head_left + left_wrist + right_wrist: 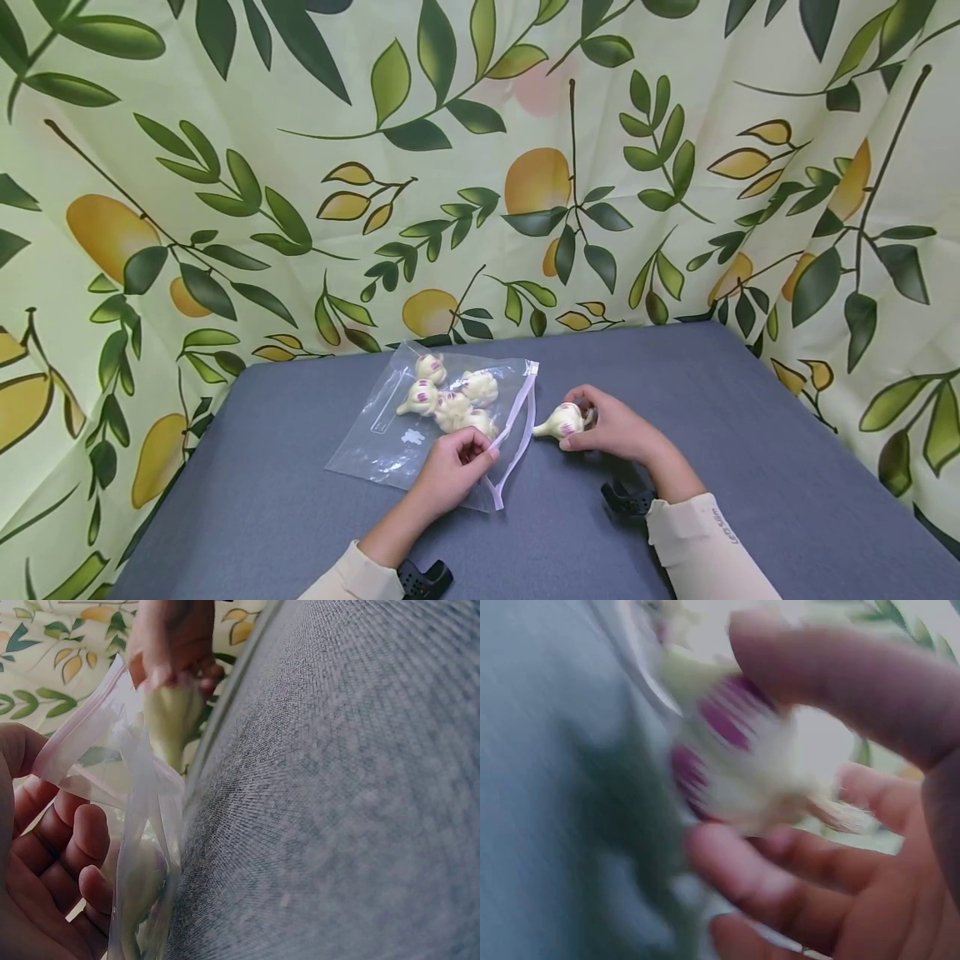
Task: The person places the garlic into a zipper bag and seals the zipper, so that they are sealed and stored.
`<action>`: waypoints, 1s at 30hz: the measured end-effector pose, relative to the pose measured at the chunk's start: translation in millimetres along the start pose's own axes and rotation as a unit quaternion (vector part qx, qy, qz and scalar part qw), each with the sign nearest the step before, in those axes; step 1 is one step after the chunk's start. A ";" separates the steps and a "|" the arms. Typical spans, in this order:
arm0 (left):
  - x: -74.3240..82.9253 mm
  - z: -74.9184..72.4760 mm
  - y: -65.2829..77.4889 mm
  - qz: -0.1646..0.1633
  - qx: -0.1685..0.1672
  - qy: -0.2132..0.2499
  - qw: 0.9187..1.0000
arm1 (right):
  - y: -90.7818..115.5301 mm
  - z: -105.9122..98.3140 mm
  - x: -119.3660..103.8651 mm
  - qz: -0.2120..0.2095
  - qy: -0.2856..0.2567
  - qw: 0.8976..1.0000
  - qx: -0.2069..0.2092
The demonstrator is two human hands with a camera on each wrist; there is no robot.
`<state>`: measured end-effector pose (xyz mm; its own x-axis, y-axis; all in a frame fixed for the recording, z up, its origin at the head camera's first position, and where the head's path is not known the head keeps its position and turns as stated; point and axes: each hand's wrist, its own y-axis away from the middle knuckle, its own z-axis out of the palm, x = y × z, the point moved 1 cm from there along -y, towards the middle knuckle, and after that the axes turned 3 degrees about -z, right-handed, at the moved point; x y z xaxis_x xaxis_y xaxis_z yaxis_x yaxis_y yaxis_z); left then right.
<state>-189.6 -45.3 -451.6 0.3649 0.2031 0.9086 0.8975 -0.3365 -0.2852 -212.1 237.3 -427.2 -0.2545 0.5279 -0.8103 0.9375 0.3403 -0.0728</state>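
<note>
A clear zip bag [390, 442] lies on the table with several garlic bulbs [452, 408] inside, cream with purple streaks. My left hand [453, 467] pinches the bag's zip edge, lifting it so the mouth gapes toward the right; the left wrist view shows the pinkish strip [82, 727] between thumb and fingers. Just outside that mouth, my right hand [611, 425] grips another garlic bulb [564, 421], its stem pointing left at the opening. In the right wrist view, thumb and fingers surround this bulb [735, 750], with its root tuft toward the palm.
A dark blue-grey cloth covers the table [300, 517]. Behind and at both sides hangs a pale curtain [465, 208] printed with leaves and fruit. Black straps [628, 500] sit at both wrists, by the light sleeves [705, 542].
</note>
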 end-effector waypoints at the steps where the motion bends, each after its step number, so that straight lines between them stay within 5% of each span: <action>1: -0.2 0.0 -0.1 -0.001 0.000 0.002 1.000 | -2.5 5.0 -2.4 -0.004 -0.003 1.000 0.009; 7: 3.6 1.6 -0.6 -0.008 0.001 -0.015 1.000 | -13.2 34.0 -12.6 -0.016 -0.005 0.997 0.076; 14: 32.0 -1.9 4.2 0.003 -0.010 -0.013 1.000 | -17.3 57.7 -20.8 -0.011 0.011 0.993 0.119; 26: 35.8 -2.6 5.7 0.002 -0.013 -0.011 1.000 | -18.2 64.7 -23.4 -0.007 0.020 0.983 0.184; 30: 37.3 -2.7 5.9 0.006 -0.016 -0.012 1.000 | -19.4 68.2 -23.7 -0.036 0.014 0.986 0.162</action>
<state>-171.3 -42.2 -418.5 0.3827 0.2209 0.8971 0.8843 -0.3686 -0.2865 -208.1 165.1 -446.3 -0.3247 0.5342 -0.7805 0.9425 0.1139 -0.3141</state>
